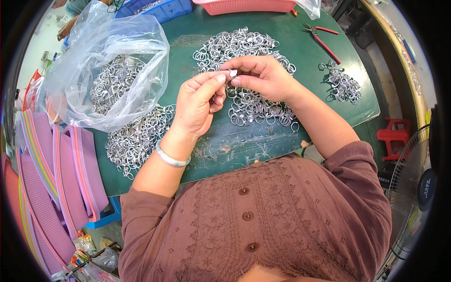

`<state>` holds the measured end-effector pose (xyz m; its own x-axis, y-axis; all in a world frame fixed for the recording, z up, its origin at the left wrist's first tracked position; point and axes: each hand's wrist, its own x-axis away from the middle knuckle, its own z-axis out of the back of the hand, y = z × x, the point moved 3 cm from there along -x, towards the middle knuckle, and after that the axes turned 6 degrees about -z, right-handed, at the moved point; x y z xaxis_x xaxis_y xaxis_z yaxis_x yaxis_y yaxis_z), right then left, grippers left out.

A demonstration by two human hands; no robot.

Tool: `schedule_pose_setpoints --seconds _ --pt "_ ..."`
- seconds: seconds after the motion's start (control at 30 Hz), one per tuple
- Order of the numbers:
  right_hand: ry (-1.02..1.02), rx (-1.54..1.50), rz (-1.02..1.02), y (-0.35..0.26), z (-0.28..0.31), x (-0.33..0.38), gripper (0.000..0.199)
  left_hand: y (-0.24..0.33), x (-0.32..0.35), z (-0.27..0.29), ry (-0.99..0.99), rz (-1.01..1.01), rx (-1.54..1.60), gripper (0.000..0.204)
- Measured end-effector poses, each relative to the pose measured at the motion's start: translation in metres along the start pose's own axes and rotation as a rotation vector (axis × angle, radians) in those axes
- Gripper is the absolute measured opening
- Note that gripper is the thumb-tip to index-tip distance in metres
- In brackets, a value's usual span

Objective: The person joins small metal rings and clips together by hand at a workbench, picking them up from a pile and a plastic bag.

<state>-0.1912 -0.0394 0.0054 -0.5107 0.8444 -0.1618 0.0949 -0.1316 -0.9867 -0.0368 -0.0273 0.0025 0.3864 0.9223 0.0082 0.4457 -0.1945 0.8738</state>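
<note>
Pinching a small silver metal piece [233,73] between them, your left hand [199,101] and right hand [263,75] meet above the green table [282,141], fingertips closed on it. Under them lies a heap of metal rings [249,70]; a second heap [136,138] sits by your left wrist, half under a clear plastic bag [112,70] holding more. Well to the right are a smaller ring pile [343,84] and red-handled pliers [324,40]. Pink straps [47,188] crowd the left edge.

Clear plastic bag [110,61] upper left, holding metal rings; small packets [84,244], possibly snacks, lower left.
</note>
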Motion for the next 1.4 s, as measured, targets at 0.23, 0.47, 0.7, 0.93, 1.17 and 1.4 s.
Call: schedule_pose_setpoints --seconds 0.23,0.47,0.7,0.93,1.17,1.4 --pt "-0.024 0.009 0.006 -0.002 -0.001 0.000 0.031 -0.001 0.000 0.001 -0.006 -0.018 0.013 0.018" --pt "0.103 0.195 0.009 -0.002 0.000 0.001 0.028 0.000 -0.001 -0.003 0.059 -0.020 0.001 0.011" --pt "0.211 0.531 0.150 -0.009 -0.001 0.003 0.029 -0.007 -0.004 0.000 0.112 -0.014 -0.183 0.013" --pt "0.220 0.432 0.200 -0.008 0.001 0.002 0.029 -0.007 -0.011 0.013 -0.051 0.013 0.094 0.018" --pt "0.256 0.478 0.268 -0.006 0.002 0.001 0.023 -0.008 -0.012 0.014 -0.151 0.033 0.156 0.022" --pt "0.250 0.497 0.280 -0.007 0.002 0.000 0.021 -0.008 -0.012 0.015 -0.164 0.037 0.178 0.022"
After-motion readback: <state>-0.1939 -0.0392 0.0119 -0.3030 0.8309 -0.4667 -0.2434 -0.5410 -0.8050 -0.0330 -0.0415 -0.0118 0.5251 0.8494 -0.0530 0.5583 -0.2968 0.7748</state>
